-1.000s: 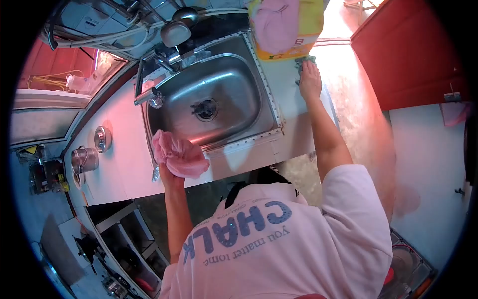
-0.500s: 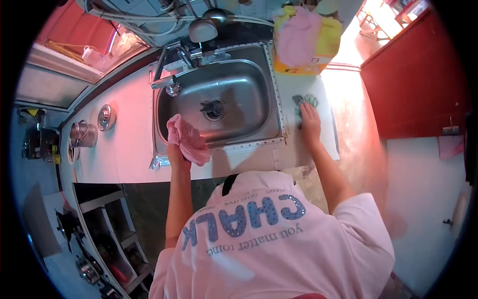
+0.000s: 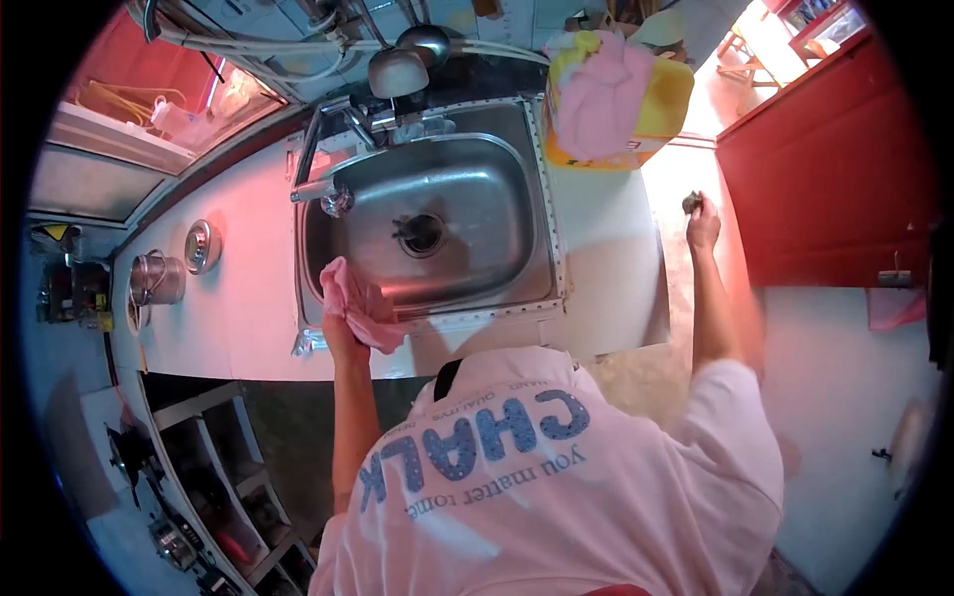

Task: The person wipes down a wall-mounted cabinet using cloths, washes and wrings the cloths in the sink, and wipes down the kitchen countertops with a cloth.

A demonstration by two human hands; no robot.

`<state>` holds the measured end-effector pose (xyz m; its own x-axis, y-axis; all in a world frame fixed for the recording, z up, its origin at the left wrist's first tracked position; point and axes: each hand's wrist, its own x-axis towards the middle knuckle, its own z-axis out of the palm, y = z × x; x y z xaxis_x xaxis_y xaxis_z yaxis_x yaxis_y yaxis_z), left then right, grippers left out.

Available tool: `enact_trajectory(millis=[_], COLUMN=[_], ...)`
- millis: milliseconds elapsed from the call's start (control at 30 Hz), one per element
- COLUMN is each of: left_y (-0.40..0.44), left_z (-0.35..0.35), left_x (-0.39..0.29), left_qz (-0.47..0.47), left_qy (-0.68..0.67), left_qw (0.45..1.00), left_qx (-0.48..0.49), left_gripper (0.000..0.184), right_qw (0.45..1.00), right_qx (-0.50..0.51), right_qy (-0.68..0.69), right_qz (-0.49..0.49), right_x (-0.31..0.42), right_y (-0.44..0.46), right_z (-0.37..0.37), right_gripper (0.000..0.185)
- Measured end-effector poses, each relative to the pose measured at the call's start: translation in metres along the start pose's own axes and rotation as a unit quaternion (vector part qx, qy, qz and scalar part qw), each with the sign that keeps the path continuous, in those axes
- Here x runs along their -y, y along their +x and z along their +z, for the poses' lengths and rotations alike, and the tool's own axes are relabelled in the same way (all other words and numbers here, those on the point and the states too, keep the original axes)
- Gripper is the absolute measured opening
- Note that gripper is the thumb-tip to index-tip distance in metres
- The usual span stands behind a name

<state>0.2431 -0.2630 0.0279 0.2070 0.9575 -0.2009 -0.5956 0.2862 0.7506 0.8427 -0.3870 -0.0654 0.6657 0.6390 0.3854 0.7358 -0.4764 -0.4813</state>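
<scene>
Left hand (image 3: 346,343): fingers closed around a bunched pink cloth (image 3: 360,306), which rises from the grip and lies over the near-left corner of the sink (image 3: 477,263). Right hand (image 3: 704,226): arm extended, fingers pinched on a small dark scrubber (image 3: 692,202), held beyond the right edge of the white table (image 3: 601,228) — above the brightly lit floor (image 3: 646,382), apart from the table surface. Between the hands, the steel basin is set into the table, with a dark drain (image 3: 419,234) at its bottom; a faucet (image 3: 336,199) reaches over its left side, just beyond the cloth in the left hand. Farther beyond, two ladles (image 3: 397,72) hang near pale hoses (image 3: 497,50). To the left of the left hand, a round metal container (image 3: 202,246) and a metal pail (image 3: 157,278) stand near each other on the table. Beyond and to the left of the right hand, a yellow jug (image 3: 673,94) stands at the table's far right — a second pink cloth (image 3: 601,94) draped over it. A red panel (image 3: 825,179) lies to the right of the right hand. Below and left of the left hand, an open shelf (image 3: 214,427) is visible.
</scene>
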Motion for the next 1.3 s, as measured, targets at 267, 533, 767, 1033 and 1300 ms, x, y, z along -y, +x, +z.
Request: enact_trajectory(millis=[267, 533, 767, 1033, 1300], left_y=[0.014, 0.012, 0.005, -0.005, -0.009], left_z=[-0.032, -0.03, -0.018, -0.038, -0.006], left_x=[0.036, 0.026, 0.015, 0.014, -0.016], left_qz=[-0.02, -0.057, -0.042, -0.013, -0.009], left_qy=[0.1, 0.022, 0.008, -0.014, -0.089], left_qw=[0.982, 0.983, 0.969, 0.961, 0.99], left_qx=[-0.157, -0.176, -0.243, -0.277, -0.113], left_gripper=[0.035, 0.035, 0.035, 0.034, 0.023], right_qw=[0.974, 0.927, 0.836, 0.849, 0.908], right_qx=[0.046, 0.177, 0.188, 0.233, 0.184], right_qy=[-0.061, 0.201, 0.134, -0.018, -0.214], right_qz=[-0.215, -0.262, -0.498, -0.473, -0.311], right_x=[0.106, 0.279, 0.39, 0.358, 0.292], right_y=[-0.08, -0.05, -0.011, 0.013, 0.002], right_z=[0.05, 0.09, 0.247, 0.257, 0.208], right_gripper=[0.042, 0.036, 0.041, 0.053, 0.051])
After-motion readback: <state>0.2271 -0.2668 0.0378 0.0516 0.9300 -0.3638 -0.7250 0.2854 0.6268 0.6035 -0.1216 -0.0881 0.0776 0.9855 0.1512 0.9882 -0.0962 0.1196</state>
